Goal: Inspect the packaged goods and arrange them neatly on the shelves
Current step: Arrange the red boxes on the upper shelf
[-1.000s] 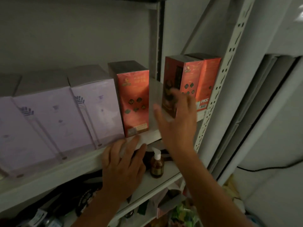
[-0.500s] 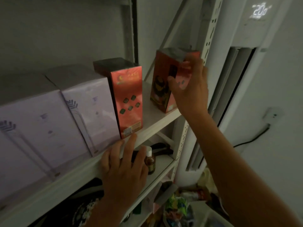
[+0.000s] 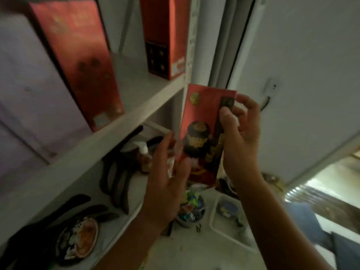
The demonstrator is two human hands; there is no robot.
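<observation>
A tall red box (image 3: 202, 131) with a dark jar picture is held upright in front of the shelf post, below shelf level. My right hand (image 3: 240, 137) grips its right edge, thumb across the front. My left hand (image 3: 167, 172) holds its lower left edge, fingers curled behind it. On the white shelf (image 3: 136, 106) stand two more red boxes, one (image 3: 78, 61) at the left and one (image 3: 165, 36) at the right end. Pale lilac boxes (image 3: 29, 90) fill the shelf's left part.
The lower shelf (image 3: 134, 190) carries a small brown pump bottle (image 3: 145, 156), dark curved objects (image 3: 116, 178) and a round patterned tin (image 3: 78, 236). On the floor lie a bowl of coloured wrappers (image 3: 191, 209) and a white tray (image 3: 228, 221). A white wall unit (image 3: 292, 75) stands at the right.
My right hand took the red box off the shelf's right end and brought it down. My left hand left the shelf edge and took hold of the box's lower left side.
</observation>
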